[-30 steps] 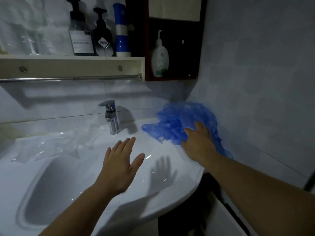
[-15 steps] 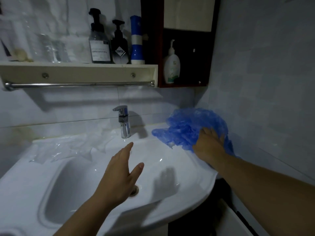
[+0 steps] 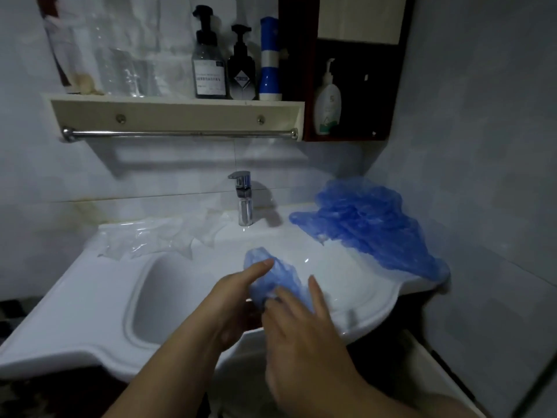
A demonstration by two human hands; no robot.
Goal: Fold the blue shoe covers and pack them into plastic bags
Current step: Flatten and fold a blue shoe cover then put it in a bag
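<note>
A single crumpled blue shoe cover (image 3: 278,277) is held between both my hands above the white sink's (image 3: 99,309) front rim. My left hand (image 3: 238,300) grips its left side, thumb on top. My right hand (image 3: 304,324) holds its lower right part with curled fingers, index finger stretched out; it is motion-blurred. A heap of blue shoe covers (image 3: 370,227) lies on the sink's right corner against the wall. Clear plastic bags (image 3: 156,236) are spread on the sink ledge left of the tap.
A chrome tap (image 3: 242,197) stands at the back of the basin. Above it a shelf (image 3: 174,111) with a towel rail carries pump bottles (image 3: 209,70) and a blue-white can. A white lotion bottle (image 3: 327,104) stands in a dark cabinet niche. A tiled wall closes the right side.
My right hand has left the blue heap with one shoe cover and come to the middle. My left hand, open before, now grips that cover too. The camera tilted down.
</note>
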